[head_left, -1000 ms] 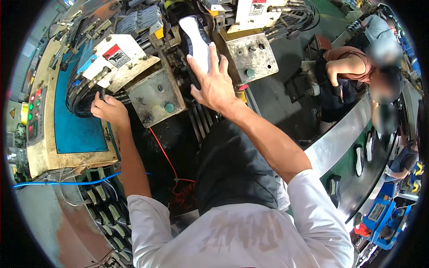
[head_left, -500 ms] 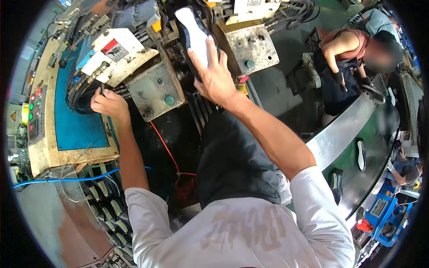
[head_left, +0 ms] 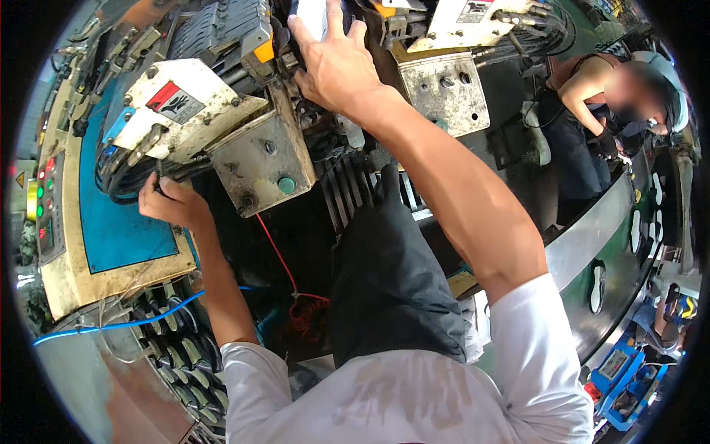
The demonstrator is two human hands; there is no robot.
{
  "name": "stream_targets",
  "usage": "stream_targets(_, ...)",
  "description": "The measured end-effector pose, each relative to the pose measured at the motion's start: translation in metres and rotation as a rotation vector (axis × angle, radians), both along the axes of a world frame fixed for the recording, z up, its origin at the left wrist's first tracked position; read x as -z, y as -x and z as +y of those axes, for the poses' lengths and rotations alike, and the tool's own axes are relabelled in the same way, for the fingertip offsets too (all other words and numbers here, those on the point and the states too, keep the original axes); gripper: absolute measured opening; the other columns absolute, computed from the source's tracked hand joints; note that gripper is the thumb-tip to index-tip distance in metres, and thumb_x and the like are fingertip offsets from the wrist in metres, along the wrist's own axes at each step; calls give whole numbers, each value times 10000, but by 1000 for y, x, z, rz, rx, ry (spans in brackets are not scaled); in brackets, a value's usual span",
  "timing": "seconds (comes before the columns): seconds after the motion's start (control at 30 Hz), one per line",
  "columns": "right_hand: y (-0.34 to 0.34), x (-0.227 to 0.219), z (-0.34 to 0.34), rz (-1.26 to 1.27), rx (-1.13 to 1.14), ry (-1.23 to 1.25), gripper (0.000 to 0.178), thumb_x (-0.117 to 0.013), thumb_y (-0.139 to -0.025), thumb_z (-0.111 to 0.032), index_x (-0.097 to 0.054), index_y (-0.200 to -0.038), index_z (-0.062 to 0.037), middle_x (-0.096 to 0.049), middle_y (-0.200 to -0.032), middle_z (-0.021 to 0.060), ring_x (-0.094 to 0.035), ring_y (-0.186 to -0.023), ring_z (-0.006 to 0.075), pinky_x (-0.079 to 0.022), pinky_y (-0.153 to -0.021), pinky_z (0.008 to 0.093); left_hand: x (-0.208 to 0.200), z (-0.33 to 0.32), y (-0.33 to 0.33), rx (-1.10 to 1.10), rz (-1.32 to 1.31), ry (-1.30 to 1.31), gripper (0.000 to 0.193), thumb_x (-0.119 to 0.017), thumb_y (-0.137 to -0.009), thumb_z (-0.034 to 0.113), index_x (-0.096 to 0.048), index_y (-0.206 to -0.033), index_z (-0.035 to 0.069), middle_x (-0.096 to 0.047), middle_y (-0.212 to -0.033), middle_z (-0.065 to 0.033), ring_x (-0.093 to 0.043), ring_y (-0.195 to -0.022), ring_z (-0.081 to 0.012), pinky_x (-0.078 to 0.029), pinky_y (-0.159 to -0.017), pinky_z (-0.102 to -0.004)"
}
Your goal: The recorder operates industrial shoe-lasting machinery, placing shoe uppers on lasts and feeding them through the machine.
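At the top of the view, my right hand grips a dark shoe with a white sole, fingers and thumb spread over the sole. Only part of the shoe shows beside my hand; the rest is cut off or covered. It sits between the two sides of a grimy machine. On the left, my left hand has its fingers closed around a thin metal lever below the machine's white bracket. Close by is a metal control box with a green button.
A second control box stands right of the shoe. Black hoses loop near my left hand. Several shoes fill a rack at lower left. A green conveyor carries shoes on the right, where a co-worker bends over.
My right hand and the shoe now appear higher, near the top edge. My left hand stays at the lever, slightly lower. The whole view has shifted, and the co-worker's hands have moved.
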State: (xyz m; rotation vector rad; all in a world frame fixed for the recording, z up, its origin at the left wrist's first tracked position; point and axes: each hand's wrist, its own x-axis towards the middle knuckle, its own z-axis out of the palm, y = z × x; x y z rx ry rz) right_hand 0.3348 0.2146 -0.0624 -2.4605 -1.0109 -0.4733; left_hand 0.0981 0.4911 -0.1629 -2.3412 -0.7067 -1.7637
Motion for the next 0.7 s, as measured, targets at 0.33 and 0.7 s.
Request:
stream_targets(0.33,7,-38,3,63,1,6,633,-603,-1016,-193,-473,-1636,-166,-212,-1687,446,-488,-1308,625,-601,-986,601,-7,1,2,34,-92,56,286,-573,-1093,193,-705,-1182,-45,-627,-1202,-225,-556,-1142,-399,-462,-994,-520)
stream_targets(0.7,124,101,-120,-38,-256,-296,678,-743,-901,-194,-566,-1555,-178,-479,-1605,274,-459,-1476,524,-418,-1211,614,24,74,4,-155,-16,-349,314,-545,-1114,343,-732,-1030,105,-689,-1005,-97,-591,-891,-369,-433,-813,-517)
